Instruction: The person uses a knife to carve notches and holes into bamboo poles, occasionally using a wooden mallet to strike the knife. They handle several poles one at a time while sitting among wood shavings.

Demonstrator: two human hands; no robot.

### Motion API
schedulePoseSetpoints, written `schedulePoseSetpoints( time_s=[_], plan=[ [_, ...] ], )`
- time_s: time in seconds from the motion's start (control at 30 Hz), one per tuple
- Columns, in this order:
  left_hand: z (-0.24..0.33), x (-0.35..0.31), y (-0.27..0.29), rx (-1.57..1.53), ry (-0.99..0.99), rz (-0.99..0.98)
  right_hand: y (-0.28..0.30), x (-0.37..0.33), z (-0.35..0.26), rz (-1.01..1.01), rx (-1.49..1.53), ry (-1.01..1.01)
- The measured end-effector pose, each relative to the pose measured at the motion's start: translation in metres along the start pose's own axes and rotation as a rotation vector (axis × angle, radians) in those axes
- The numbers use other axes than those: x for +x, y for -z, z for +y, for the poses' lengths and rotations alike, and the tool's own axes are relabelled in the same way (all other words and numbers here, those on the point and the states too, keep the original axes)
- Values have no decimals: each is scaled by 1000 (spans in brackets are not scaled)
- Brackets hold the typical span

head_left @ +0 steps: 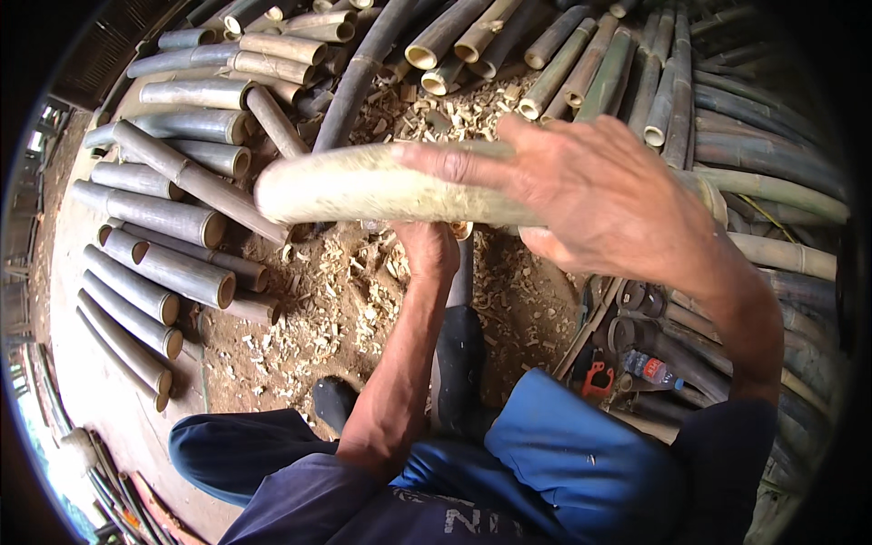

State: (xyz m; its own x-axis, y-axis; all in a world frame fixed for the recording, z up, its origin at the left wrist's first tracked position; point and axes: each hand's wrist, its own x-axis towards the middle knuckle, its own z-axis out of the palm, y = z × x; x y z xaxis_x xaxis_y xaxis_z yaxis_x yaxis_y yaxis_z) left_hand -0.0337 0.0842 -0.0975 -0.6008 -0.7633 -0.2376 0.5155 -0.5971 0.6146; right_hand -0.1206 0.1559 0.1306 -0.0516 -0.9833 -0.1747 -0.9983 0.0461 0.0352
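A thick pale bamboo piece (363, 193), its skin scraped off, lies crosswise in front of me, its left end blurred by motion. My right hand (599, 186) is closed over its right part, fingers across the top and thumb below. Under its middle is my left hand (425, 247), closed; the bamboo piece hides its fingers and whatever they hold. Just beside the left wrist, a dark bamboo pole (460, 272) rises between my feet. Another long dark pole (363, 68) slants away beyond the pale piece.
Wood chips (336, 309) cover the earth floor. Cut bamboo lengths (173, 272) lie in rows at left, with more bamboo (545, 68) stacked at the back and right. Near my right knee are a plastic bottle (652, 369) with a red label and an orange-red tool (596, 380).
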Motion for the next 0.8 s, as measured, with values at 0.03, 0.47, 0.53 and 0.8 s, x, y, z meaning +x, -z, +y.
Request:
schedulePoseSetpoints(
  time_s=[0.03, 0.47, 0.53, 0.8],
  plan=[
    [-3, 0, -3, -7, 7, 1, 8, -7, -1, 104, 33, -11],
    [19, -16, 4, 335, -111, -36, 0, -9, -14, -233, 307, -338],
    [25, -20, 16, 551, -68, -213, -8, -19, -10, -30, 404, -276],
    [5, -10, 28, 304, -42, -171, -14, -20, -10, -118, 461, -377]
  ],
)
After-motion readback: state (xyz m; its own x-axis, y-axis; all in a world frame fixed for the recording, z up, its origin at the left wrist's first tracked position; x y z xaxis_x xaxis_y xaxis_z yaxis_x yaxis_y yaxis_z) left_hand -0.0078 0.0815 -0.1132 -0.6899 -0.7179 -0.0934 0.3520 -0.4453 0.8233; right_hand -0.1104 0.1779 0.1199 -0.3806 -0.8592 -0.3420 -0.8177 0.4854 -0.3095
